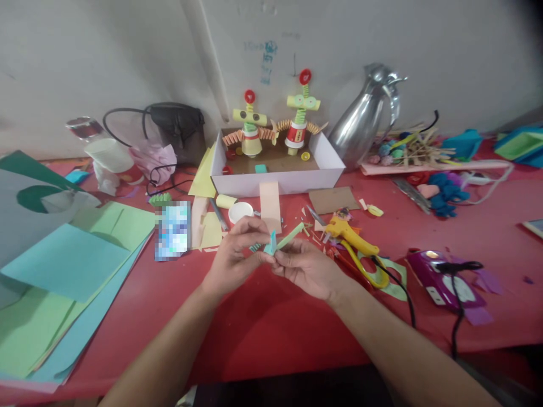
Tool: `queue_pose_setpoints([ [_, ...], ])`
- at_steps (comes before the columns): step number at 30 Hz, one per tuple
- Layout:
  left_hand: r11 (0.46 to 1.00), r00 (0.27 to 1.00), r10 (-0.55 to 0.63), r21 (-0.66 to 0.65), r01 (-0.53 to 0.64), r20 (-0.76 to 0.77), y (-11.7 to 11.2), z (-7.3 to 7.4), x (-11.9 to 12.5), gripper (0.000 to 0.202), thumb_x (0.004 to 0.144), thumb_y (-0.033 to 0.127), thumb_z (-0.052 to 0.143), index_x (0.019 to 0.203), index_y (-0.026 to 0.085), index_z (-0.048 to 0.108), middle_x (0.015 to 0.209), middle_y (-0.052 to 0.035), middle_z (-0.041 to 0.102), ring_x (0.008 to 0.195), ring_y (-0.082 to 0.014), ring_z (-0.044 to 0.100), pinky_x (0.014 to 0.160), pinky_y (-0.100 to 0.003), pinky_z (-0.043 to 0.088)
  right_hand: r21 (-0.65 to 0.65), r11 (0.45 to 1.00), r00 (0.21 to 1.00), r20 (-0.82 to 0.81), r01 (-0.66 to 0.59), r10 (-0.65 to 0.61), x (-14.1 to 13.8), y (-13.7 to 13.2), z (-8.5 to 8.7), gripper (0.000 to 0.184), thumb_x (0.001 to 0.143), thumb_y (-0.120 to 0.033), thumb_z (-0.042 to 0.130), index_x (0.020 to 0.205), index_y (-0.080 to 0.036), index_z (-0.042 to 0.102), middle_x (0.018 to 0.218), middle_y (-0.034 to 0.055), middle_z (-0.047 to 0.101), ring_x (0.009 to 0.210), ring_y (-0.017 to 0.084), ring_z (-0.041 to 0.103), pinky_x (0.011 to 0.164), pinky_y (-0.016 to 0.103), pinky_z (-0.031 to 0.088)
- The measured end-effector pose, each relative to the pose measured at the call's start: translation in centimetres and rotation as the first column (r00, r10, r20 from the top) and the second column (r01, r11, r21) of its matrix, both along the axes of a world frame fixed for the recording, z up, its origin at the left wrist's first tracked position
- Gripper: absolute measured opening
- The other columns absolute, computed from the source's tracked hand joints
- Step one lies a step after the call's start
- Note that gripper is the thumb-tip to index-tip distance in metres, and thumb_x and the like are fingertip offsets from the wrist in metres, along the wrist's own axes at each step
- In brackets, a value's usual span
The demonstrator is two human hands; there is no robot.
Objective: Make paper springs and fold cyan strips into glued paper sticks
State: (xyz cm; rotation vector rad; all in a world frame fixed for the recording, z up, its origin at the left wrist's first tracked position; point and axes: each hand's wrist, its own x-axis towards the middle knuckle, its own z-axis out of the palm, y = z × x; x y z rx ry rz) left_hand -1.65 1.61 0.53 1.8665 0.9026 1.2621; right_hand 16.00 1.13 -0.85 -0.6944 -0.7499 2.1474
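Over the front middle of the table, both my hands meet on a small folded piece made of a blue paper strip (272, 239) and a light green paper strip (292, 236). My left hand (237, 257) pinches the blue side, its thumb low and fingers curled above. My right hand (306, 267) is closed on the green side, whose free end sticks up to the right. A short pleated blue bit shows by the left fingers. Just behind the hands are a white paper cup (241, 212) and a peach paper strip (270, 206).
A shallow white box (278, 182) holds two paper-cup figures with pleated arms. A yellow glue gun (352, 234) and scissors (369, 271) lie right, near a purple power socket (445, 280). Coloured paper sheets (68, 260) cover the left; a steel jug (365, 116) stands behind.
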Motion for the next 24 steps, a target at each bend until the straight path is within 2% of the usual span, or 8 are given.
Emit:
queue_pose_setpoints([
  [4, 0.998, 0.999, 0.052, 0.029, -0.052, -0.013, -0.1, -0.2, 0.0, 0.008, 0.076, 0.033, 0.077, 0.082, 0.028, 0.077, 0.094, -0.0057, 0.058, 0.09, -0.0211, 0.055, 0.085, -0.037, 0.047, 0.001, 0.999, 0.999, -0.019, 0.033, -0.033, -0.3, -0.2, -0.2, 0.018, 0.066, -0.025, 0.088, 0.077, -0.019, 0.076, 0.073, -0.0008, 0.064, 0.066, 0.009, 0.052, 0.065, 0.025, 0.045],
  [6, 0.997, 0.998, 0.066, 0.041, -0.065, -0.015, -0.2, -0.2, -0.1, 0.005, 0.076, 0.032, 0.077, 0.074, 0.027, 0.077, 0.093, -0.0058, 0.059, 0.09, -0.0209, 0.054, 0.085, -0.036, 0.047, -0.009, 1.0, 0.999, -0.035, 0.026, -0.026, -0.3, -0.2, -0.2, 0.017, 0.065, -0.025, 0.088, 0.076, -0.018, 0.076, 0.072, -0.0005, 0.064, 0.066, 0.009, 0.051, 0.063, 0.024, 0.043],
  [8, 0.997, 0.997, 0.071, 0.033, -0.07, -0.014, -0.3, -0.3, 0.0, 0.012, 0.078, 0.03, 0.076, 0.066, 0.026, 0.075, 0.093, -0.0063, 0.06, 0.092, -0.0211, 0.053, 0.087, -0.036, 0.046, -0.045, 0.999, 0.998, -0.061, 0.001, -0.004, -0.4, -0.2, -0.1, 0.017, 0.065, -0.024, 0.088, 0.074, -0.018, 0.075, 0.071, 0.0, 0.064, 0.065, 0.009, 0.05, 0.059, 0.024, 0.041],
  [11, 0.998, 0.997, 0.061, -0.023, -0.06, 0.038, -0.3, -0.6, 0.3, 0.017, 0.08, 0.028, 0.073, 0.064, 0.025, 0.074, 0.097, -0.0072, 0.06, 0.096, -0.0215, 0.052, 0.088, -0.036, 0.046, -0.09, 0.996, 0.996, -0.09, -0.015, 0.007, -0.4, -0.2, 0.0, 0.018, 0.063, -0.025, 0.088, 0.07, -0.018, 0.074, 0.071, 0.0005, 0.063, 0.064, 0.009, 0.048, 0.056, 0.023, 0.038],
  [15, 0.983, 0.982, 0.063, -0.18, -0.03, 0.179, -0.2, -1.4, 0.7, 0.004, 0.073, 0.026, 0.08, 0.077, 0.025, 0.078, 0.103, -0.006, 0.06, 0.1, -0.0215, 0.054, 0.089, -0.035, 0.048, -0.031, 0.994, 0.994, -0.011, 0.109, -0.109, -0.4, 0.1, 0.1, 0.019, 0.06, -0.027, 0.09, 0.069, -0.019, 0.075, 0.064, -0.0013, 0.06, 0.061, 0.009, 0.046, 0.052, 0.023, 0.036],
  [17, 0.942, 0.962, 0.023, -0.328, 0.071, 0.273, -0.1, -1.6, 0.7, 0.018, 0.071, 0.024, 0.081, 0.089, 0.025, 0.078, 0.106, -0.0059, 0.062, 0.097, -0.0205, 0.057, 0.086, -0.034, 0.049, -0.016, 0.988, 0.987, 0.031, 0.155, -0.155, -0.2, 0.3, 0.0, 0.019, 0.058, -0.028, 0.09, 0.068, -0.02, 0.075, 0.063, -0.0013, 0.06, 0.06, 0.009, 0.047, 0.05, 0.023, 0.035],
  [19, 0.868, 0.93, -0.013, -0.458, 0.193, 0.368, -0.1, -1.7, 0.7, 0.023, 0.074, 0.024, 0.079, 0.097, 0.023, 0.077, 0.103, -0.0058, 0.066, 0.088, -0.0179, 0.06, 0.08, -0.032, 0.05, -0.012, 0.986, 0.985, 0.056, 0.163, -0.163, -0.1, 0.5, 0.0, 0.018, 0.059, -0.028, 0.089, 0.069, -0.02, 0.076, 0.064, -0.0002, 0.063, 0.06, 0.01, 0.051, 0.048, 0.022, 0.034],
  [24, 0.737, 0.847, 0.084, -0.605, 0.302, 0.526, -0.5, -1.2, 1.3, 0.009, 0.077, 0.022, 0.076, 0.084, 0.019, 0.078, 0.081, -0.0037, 0.071, 0.073, -0.0122, 0.061, 0.071, -0.025, 0.051, -0.015, 0.988, 0.984, 0.098, 0.152, -0.15, 0.3, 0.6, -0.1, 0.015, 0.067, -0.031, 0.083, 0.072, -0.019, 0.076, 0.068, 0.0017, 0.069, 0.066, 0.011, 0.062, 0.049, 0.02, 0.037],
])
